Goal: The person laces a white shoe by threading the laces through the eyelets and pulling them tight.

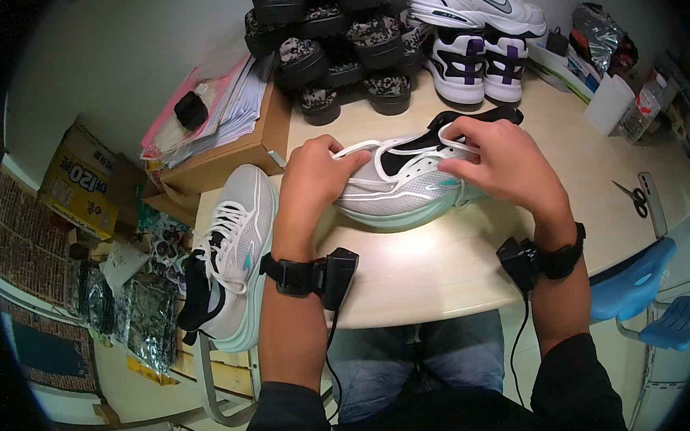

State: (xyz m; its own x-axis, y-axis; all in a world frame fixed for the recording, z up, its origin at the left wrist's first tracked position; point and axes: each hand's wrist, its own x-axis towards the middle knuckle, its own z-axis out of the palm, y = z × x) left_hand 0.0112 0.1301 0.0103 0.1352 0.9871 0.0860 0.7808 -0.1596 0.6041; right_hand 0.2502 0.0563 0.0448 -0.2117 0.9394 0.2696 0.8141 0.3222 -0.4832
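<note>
A grey mesh sneaker (407, 200) with a pale mint sole lies before me on the table, toe to the left and black heel collar to the right. Its white shoelace (395, 187) is partly threaded, with loose lengths rising over the tongue. At the toe end, my left hand (311, 174) is closed, thumb and forefinger pinching a length of shoelace. Over the shoe's opening, my right hand (511, 162) pinches another part of the shoelace, its fingers curled. The matching sneaker (233, 262), laced, rests at the table's left edge beside my left forearm.
Camouflage shoes (343, 54) are piled at the back, with white sneakers (475, 18) stacked beside them. A cardboard box (238, 147) bearing papers stands back left. Scissors (636, 198) and a phone (652, 204) lie at right, near a blue chair (633, 281).
</note>
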